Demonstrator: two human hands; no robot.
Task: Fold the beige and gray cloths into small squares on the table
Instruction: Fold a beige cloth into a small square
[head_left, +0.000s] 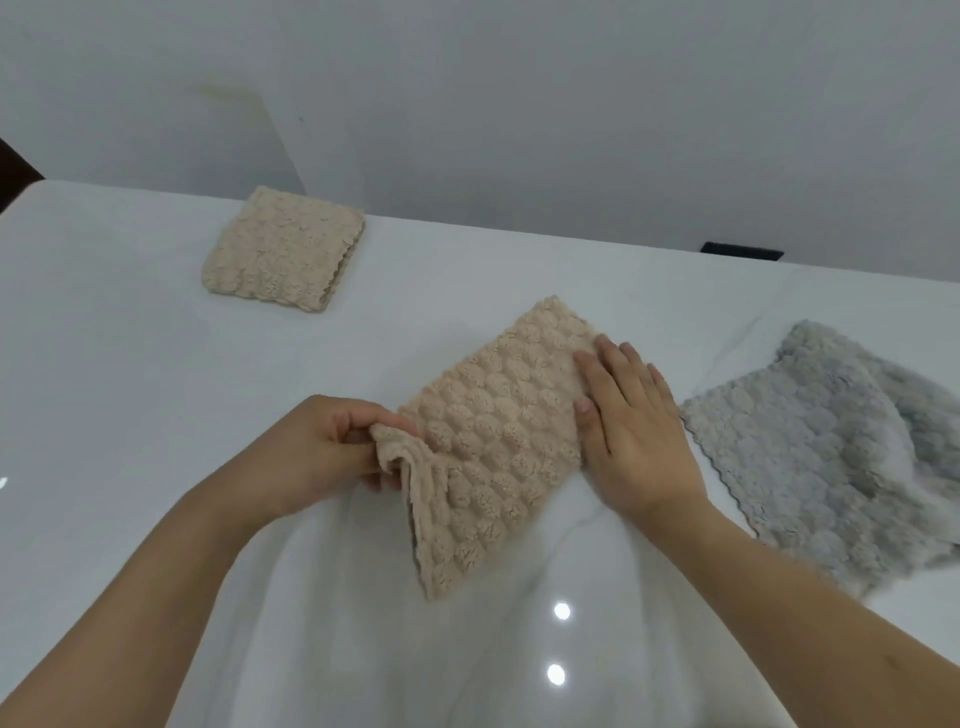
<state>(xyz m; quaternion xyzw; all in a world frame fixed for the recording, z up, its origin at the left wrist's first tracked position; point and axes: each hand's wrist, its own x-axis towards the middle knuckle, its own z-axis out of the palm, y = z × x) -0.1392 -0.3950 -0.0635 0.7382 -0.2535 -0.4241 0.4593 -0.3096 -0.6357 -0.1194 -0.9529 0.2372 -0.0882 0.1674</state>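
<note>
A beige bubble-textured cloth (493, 447) lies folded into a long strip in the middle of the white table (130, 364), slanting from near left to far right. My left hand (332, 447) pinches its near-left corner and lifts that end off the table. My right hand (631, 421) lies flat with straight fingers on the strip's far right end. A second beige cloth (283, 249) sits folded into a small square at the far left. A gray cloth (841, 457) lies rumpled and unfolded at the right, just beyond my right hand.
The table's far edge meets a plain gray wall. A small dark slot (743, 251) shows in the wall beyond the far edge at the right. Two light reflections (558, 644) glint on the glossy tabletop near me.
</note>
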